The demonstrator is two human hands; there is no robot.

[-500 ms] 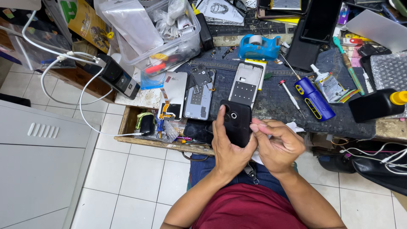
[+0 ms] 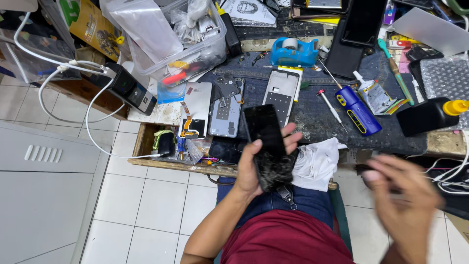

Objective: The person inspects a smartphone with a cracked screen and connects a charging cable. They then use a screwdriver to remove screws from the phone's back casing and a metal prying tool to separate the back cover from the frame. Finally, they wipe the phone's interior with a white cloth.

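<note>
My left hand [image 2: 254, 164] grips a black phone [image 2: 267, 142] with its dark screen facing up; the lower part of the glass looks shattered. It hangs above my lap at the workbench's front edge. My right hand [image 2: 405, 200] is blurred, off to the lower right and away from the phone; I cannot tell whether it holds anything. A crumpled white cloth [image 2: 317, 164] lies on the bench edge just right of the phone.
On the dark mat [image 2: 312, 112] lie a phone frame [image 2: 281, 93], an opened phone back [image 2: 225, 107], a blue electric screwdriver [image 2: 359, 110], a small screwdriver [image 2: 331, 107], a blue tape dispenser [image 2: 293, 51] and a black bottle [image 2: 430, 115]. A clear tub [image 2: 181, 39] stands back left.
My right hand has left the phone and swung out to the lower right. The phone is turned over, screen side up, still in my left hand. The view is closer.
</note>
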